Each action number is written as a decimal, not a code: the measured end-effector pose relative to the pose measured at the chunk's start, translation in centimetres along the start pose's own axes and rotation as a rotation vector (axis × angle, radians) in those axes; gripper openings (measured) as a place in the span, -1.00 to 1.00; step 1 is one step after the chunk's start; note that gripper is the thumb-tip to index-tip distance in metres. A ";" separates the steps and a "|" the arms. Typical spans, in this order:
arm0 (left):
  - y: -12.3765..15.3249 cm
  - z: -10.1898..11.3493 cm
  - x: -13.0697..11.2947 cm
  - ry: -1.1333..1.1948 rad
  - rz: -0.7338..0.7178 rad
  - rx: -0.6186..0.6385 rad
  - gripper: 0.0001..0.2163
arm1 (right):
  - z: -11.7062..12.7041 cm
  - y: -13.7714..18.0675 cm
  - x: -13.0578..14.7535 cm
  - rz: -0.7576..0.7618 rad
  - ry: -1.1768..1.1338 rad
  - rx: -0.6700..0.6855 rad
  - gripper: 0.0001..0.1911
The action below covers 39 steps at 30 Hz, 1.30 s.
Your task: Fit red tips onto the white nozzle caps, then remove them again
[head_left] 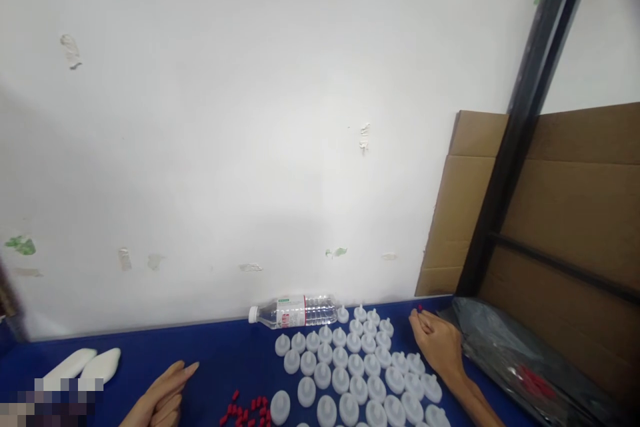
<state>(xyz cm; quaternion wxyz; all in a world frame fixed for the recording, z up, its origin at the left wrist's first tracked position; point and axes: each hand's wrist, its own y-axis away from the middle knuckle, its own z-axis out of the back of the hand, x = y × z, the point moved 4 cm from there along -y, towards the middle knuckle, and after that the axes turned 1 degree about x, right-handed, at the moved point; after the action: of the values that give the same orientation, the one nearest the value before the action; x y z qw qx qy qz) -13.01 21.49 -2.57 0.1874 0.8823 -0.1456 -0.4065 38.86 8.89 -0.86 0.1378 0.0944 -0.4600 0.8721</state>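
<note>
My left hand (pixel 163 397) is over the blue table at the lower left, with one finger stretched out and the lower fingers curled. Nothing shows in it. To its right lie several small red cylindrical pieces (pixel 245 410), loosely scattered. My right hand (pixel 437 340) reaches to the far right of the table, its fingers closed together. A single red piece (pixel 419 307) shows right at its fingertips; whether it is gripped or only beside them I cannot tell. Between my hands stand many white translucent plastic discs (pixel 340 380), each with a small nozzle on top, in loose rows.
A clear plastic bottle (pixel 300 311) with a white cap lies against the wall behind the discs. Two white rounded objects (pixel 100 368) sit at the left. A dark plastic bag (pixel 525 360) with something red inside, cardboard (pixel 465 207) and a black metal post (pixel 520 120) bound the right side.
</note>
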 end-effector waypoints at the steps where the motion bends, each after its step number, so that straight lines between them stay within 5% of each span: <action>1: 0.0 -0.1 0.0 0.023 0.013 0.010 -0.82 | 0.0 0.1 -0.1 -0.002 0.000 -0.003 -0.45; 11: -0.1 -0.2 -0.1 0.264 0.140 0.089 -0.83 | -0.1 0.3 -0.7 -0.013 -0.020 -0.015 -0.47; 39: 0.0 -0.2 0.6 0.146 0.229 0.185 -0.67 | 0.8 0.0 -0.1 -0.039 -0.078 -0.037 -0.47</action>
<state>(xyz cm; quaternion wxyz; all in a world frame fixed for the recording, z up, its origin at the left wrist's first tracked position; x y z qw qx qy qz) -12.46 21.30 -2.86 0.1606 0.9006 -0.2682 -0.3020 39.02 8.21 -0.49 0.1385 0.1350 -0.4790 0.8562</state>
